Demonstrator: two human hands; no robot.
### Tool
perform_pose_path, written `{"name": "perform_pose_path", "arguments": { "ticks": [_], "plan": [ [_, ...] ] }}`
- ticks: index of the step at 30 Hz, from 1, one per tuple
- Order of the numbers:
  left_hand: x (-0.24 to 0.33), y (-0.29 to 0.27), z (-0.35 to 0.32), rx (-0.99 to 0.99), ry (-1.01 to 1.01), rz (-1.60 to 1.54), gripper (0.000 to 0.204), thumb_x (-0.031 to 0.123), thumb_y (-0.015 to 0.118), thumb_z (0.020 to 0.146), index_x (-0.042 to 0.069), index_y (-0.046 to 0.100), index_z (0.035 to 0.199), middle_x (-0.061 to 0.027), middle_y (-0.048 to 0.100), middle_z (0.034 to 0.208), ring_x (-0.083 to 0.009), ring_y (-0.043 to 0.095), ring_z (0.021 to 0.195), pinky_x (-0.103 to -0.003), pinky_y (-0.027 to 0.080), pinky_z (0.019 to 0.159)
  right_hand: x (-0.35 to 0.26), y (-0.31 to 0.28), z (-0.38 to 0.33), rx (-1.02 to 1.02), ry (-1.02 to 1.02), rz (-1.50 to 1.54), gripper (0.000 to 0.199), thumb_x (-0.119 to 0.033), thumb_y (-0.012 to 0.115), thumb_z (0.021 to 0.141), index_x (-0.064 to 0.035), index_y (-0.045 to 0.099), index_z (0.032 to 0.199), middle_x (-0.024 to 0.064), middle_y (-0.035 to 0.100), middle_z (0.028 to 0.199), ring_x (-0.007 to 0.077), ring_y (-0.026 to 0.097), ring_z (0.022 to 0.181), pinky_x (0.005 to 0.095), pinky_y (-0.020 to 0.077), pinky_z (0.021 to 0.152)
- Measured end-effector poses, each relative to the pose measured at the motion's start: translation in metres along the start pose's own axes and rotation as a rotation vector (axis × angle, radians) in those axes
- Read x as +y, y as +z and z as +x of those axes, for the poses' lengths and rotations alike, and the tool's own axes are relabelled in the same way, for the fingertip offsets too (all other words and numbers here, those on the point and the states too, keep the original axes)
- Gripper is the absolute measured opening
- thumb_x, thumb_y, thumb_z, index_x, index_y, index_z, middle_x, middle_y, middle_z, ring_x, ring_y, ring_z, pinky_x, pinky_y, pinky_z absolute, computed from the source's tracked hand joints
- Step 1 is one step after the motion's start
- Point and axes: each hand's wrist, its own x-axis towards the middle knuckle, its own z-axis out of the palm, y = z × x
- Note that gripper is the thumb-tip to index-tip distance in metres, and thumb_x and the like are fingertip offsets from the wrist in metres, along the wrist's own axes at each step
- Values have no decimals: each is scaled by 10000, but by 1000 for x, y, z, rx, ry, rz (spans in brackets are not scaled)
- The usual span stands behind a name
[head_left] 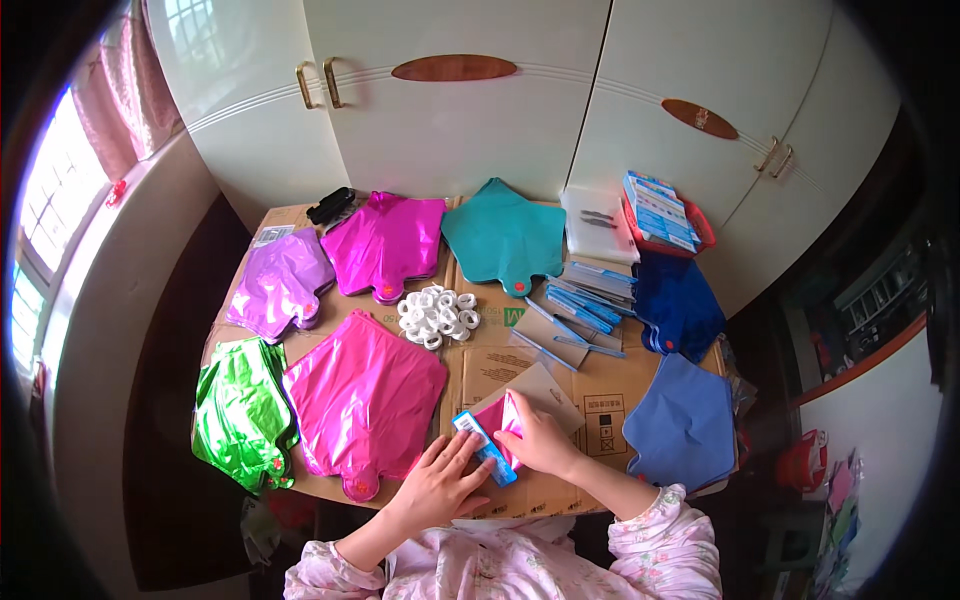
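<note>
Close to the table's front edge, my left hand (445,478) lies with its fingers stretched out over a blue printed card strip (493,462). My right hand (542,442) is closed on a folded pink foil balloon (494,416), which sits against the strip's upper side. Partly under my right hand lies a clear packet with a greyish backing (548,390). Left of my left hand is a stack of flat pink foil balloons (365,395). Small white rings (438,316) are heaped farther back, in the middle.
Flat foil balloons in green (240,405), lilac (275,280), magenta (385,240), teal (505,235), dark blue (678,300) and light blue (682,420) surround the cardboard-covered table (480,375). Blue-topped packets (590,305) pile up at right. A red basket (706,226) holds printed cards.
</note>
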Motion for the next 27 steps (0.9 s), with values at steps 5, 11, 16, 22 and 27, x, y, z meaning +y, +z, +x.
{"name": "perform_pose_path", "arguments": {
  "ticks": [5,11,16,22,27],
  "plan": [
    [-2,-2,3,-18,22,13,568,484,618,819,159,509,1273,-208,417,1358,-353,400,1284,-482,331,1038,-4,-35,7,-130,-203,-284,748,-352,685,808,-19,353,1389,228,397,1375,338,428,1236,389,388,1000],
    [-5,-2,4,-55,35,2,565,508,604,820,192,502,1278,-210,399,1370,-375,387,1286,-499,320,1038,22,-73,13,-345,-560,-546,892,-463,705,725,-66,326,1428,91,337,1475,294,259,1381,426,273,1086],
    [-7,-6,8,-84,47,22,561,529,589,820,228,488,1282,-210,374,1392,-415,362,1293,-549,288,1042,28,-69,19,-354,-628,-615,900,-474,708,703,-77,341,1422,76,330,1485,260,256,1392,402,267,1085],
    [-14,-9,11,-116,94,35,567,551,583,811,227,491,1266,-210,366,1400,-436,355,1289,-582,277,1038,21,-73,23,-374,-640,-646,889,-459,718,688,-81,364,1412,61,352,1474,236,292,1378,391,309,1060],
    [-12,-12,12,-124,112,66,565,565,568,812,255,483,1277,-211,366,1401,-437,360,1284,-585,291,1030,15,-76,27,-397,-648,-640,874,-406,736,679,-83,373,1405,64,374,1461,248,322,1364,397,343,1035]
  ]
}}
